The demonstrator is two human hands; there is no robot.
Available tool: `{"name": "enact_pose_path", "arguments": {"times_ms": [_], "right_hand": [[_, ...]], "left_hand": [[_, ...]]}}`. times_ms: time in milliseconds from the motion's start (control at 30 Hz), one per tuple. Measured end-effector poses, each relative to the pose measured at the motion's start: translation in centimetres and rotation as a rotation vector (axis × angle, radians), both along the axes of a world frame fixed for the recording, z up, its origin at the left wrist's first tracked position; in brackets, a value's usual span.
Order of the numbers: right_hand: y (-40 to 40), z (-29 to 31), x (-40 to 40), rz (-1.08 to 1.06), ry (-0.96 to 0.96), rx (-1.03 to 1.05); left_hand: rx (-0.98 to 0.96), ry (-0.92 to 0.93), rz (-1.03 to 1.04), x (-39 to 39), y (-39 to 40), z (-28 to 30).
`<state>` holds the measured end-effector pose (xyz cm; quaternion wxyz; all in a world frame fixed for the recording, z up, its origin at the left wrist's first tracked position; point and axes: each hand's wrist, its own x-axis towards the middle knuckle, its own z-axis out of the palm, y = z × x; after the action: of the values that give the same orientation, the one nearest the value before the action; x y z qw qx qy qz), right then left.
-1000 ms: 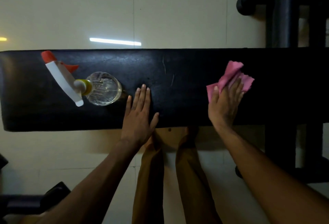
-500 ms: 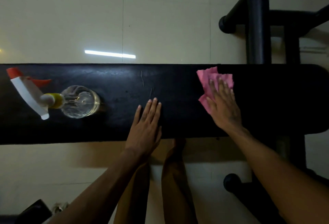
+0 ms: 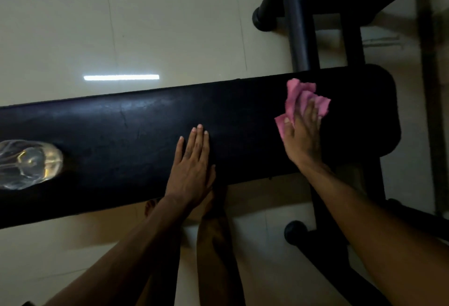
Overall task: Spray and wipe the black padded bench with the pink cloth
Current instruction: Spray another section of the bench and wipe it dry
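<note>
The black padded bench [image 3: 116, 135] runs across the view from the left edge to its rounded right end. My right hand [image 3: 302, 135] presses the crumpled pink cloth [image 3: 300, 94] flat against the pad near that right end, fingers straight. My left hand [image 3: 192, 169] rests flat on the pad at the middle, near the front edge, holding nothing. The clear spray bottle [image 3: 26, 163] lies on its side on the bench at the far left; its nozzle is cut off by the frame edge.
Black metal frame tubes [image 3: 297, 21] of the bench stand behind and to the right of the pad, with a foot bar [image 3: 303, 235] on the floor at the lower right. My bare legs [image 3: 213, 245] stand on the pale tiled floor [image 3: 170, 19] just in front of the bench.
My right hand has pushed the pink cloth rightward along the pad toward the bench's end. The view has shifted right, so the bottle now sits at the left edge with its trigger head out of view.
</note>
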<state>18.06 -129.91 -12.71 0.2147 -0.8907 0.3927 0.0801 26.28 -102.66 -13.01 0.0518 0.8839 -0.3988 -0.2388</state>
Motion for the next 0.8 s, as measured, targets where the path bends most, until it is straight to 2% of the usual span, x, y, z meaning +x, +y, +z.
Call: {"name": "enact_pose_path", "arguments": {"times_ms": [67,100,133,233,267,300,367,433,467,500,600,633,733,800], "right_hand": [[-1.7,-0.1,-1.9,0.295,0.041,0.011],[-3.1,-0.2,-2.8,0.330,0.050,0.008],[-4.0,-0.5,-3.1,0.234,0.029,0.004],[-3.4,-1.3,-2.0,-0.268,-0.075,-0.060],[-2.4,-1.3,-1.3,-0.301,-0.077,-0.089],[-1.8,-1.1,-0.8,-0.266,-0.084,-0.075],[-2.2,-1.0,-1.4,-0.066,-0.090,-0.004],[-4.7,-0.6,-3.5,0.202,-0.031,-0.026],[-6.1,-0.7,-4.5,0.238,-0.006,-0.076],[-7.3,-0.9,-5.1,0.158,-0.012,-0.129],[-6.5,-1.4,-3.9,-0.394,-0.136,-0.149],[-5.1,-1.6,-3.1,-0.415,-0.138,-0.125],[-2.0,-1.9,-3.9,0.013,-0.093,-0.105],[-3.1,-1.5,-5.4,0.212,-0.094,-0.091]], "left_hand": [[0.015,-0.011,0.020,-0.4,-0.2,0.0],[0.011,-0.019,0.034,-0.5,-0.2,0.1],[0.004,-0.017,0.050,-0.7,-0.3,0.2],[0.001,-0.006,0.069,-1.0,-0.6,0.4],[-0.004,-0.013,0.046,-1.0,-1.0,0.3],[-0.010,-0.012,0.020,-1.1,-1.6,0.2],[-0.024,0.011,0.017,-1.3,-3.2,0.1],[-0.036,0.034,0.091,-1.5,-4.8,0.3],[-0.042,0.038,0.129,-1.6,-5.5,0.3],[-0.045,0.039,0.157,-1.6,-6.0,0.4],[-0.008,0.033,0.160,-1.3,-6.3,0.4],[-0.001,0.032,0.144,-1.1,-6.2,0.3],[-0.004,0.033,0.104,-0.8,-5.4,0.2],[-0.017,0.023,0.094,-0.7,-5.2,0.3]]}}
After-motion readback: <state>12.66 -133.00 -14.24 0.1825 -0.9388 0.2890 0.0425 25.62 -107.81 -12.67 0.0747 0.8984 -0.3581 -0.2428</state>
